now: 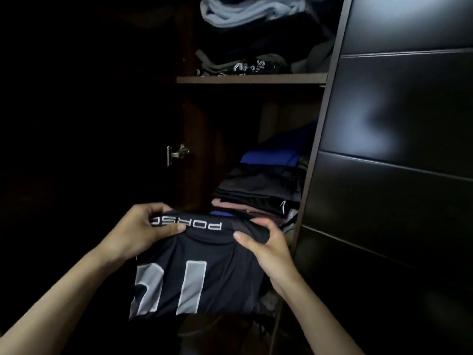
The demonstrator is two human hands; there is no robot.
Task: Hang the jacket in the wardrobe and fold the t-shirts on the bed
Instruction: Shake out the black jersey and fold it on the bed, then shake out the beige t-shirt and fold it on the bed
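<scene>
— Firstly, what are the hands doing?

— The left hand [143, 228] is gripping the far left corner of a folded black t-shirt [197, 275], fingers curled over the edge and thumb lying across the white lettering. The right hand [266, 248] is pinching the far right corner, thumb on top, fingers wrapped behind the fabric. Both are closing firmly on the cloth.

— And where is the garment sitting?

— It is hanging between the two hands in front of the open wardrobe, large grey numerals facing up, below and just in front of a stack of folded clothes [261, 193]. Whether it is touching the stack, I cannot tell.

— What is lying beyond?

— A wooden shelf [250, 79] is carrying dark folded items and a pale blue bundle [245, 11] on top. A metal hinge [176, 152] is showing on the left inner wall. A dark panelled door [399, 139] is standing at the right.
</scene>
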